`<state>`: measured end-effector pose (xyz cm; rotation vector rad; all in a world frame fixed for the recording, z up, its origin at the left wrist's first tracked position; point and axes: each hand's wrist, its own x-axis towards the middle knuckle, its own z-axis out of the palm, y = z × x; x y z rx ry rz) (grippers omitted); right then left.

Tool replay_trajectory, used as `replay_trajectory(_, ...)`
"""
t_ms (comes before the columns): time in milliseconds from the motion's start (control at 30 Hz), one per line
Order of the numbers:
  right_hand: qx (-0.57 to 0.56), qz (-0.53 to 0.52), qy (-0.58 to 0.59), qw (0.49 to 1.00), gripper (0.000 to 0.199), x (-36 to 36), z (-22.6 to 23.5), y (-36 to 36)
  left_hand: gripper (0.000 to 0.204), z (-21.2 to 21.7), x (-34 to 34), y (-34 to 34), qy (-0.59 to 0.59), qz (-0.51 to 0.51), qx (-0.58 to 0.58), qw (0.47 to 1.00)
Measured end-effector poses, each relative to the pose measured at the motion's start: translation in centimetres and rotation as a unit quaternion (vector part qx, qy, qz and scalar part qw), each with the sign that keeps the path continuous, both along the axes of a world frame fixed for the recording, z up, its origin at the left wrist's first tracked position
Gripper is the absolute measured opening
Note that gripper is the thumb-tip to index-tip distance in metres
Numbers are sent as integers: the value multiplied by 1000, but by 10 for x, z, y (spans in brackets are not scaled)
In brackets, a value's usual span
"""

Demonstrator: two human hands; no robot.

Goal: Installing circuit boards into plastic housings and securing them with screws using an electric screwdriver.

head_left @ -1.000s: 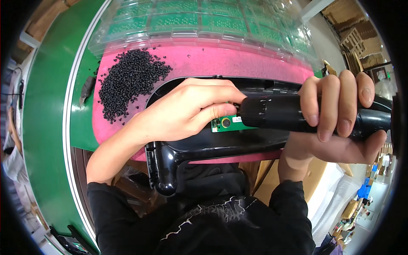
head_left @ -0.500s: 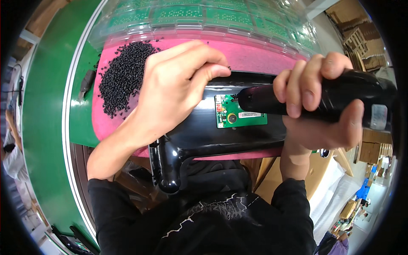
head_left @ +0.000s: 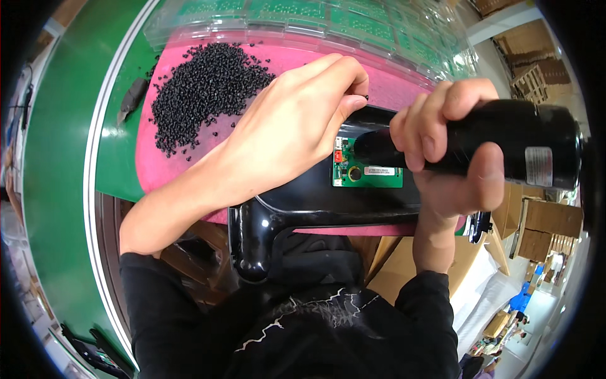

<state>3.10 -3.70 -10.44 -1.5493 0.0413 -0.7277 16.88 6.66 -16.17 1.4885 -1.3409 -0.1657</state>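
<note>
My right hand (head_left: 451,126) is wrapped round a thick black cylindrical power screwdriver (head_left: 521,136). Its narrow end points at the upper part of a green circuit board (head_left: 382,179), and the tip itself is hidden. The board lies in a glossy black plastic housing (head_left: 315,205), whose rounded arm hangs over the near edge. Above the housing's far edge, my left hand (head_left: 303,117) is closed in a pinch on a small black screw (head_left: 366,98), of which only a bit shows. A heap of small black screws (head_left: 202,95) lies to the left of that hand.
A pink mat (head_left: 151,180) lies under the work on a green table (head_left: 69,158). Clear plastic trays (head_left: 303,31) with green boards stand along the back. A dark grey object (head_left: 134,95) sits left of the heap. Cardboard boxes (head_left: 549,218) are at the right.
My left hand has shifted right and slightly away from me, still pinching. The screwdriver has moved slightly left and tilted in my right hand, its end staying over the board's upper part.
</note>
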Motion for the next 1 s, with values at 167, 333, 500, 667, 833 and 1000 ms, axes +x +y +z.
replay_trajectory(167,-32,11,8,999,41,9,-3,-1,13,1,0,0,-6,-10,-8,1000)
replay_trajectory(333,-36,13,10,999,46,8,-5,-3,13,0,-2,-1,-7,-28,4,1000)
replay_trajectory(500,45,43,-86,994,49,-6,-3,-12,11,0,-2,-1,6,-78,33,996)
replay_trajectory(667,127,52,-232,963,41,-31,24,-26,12,1,-6,-3,30,-194,82,977)
replay_trajectory(833,154,27,-258,953,37,-43,28,-27,9,1,-6,-2,22,-201,90,975)
replay_trajectory(1000,165,36,-259,951,37,-46,25,-25,9,4,-7,-3,32,-233,84,968)
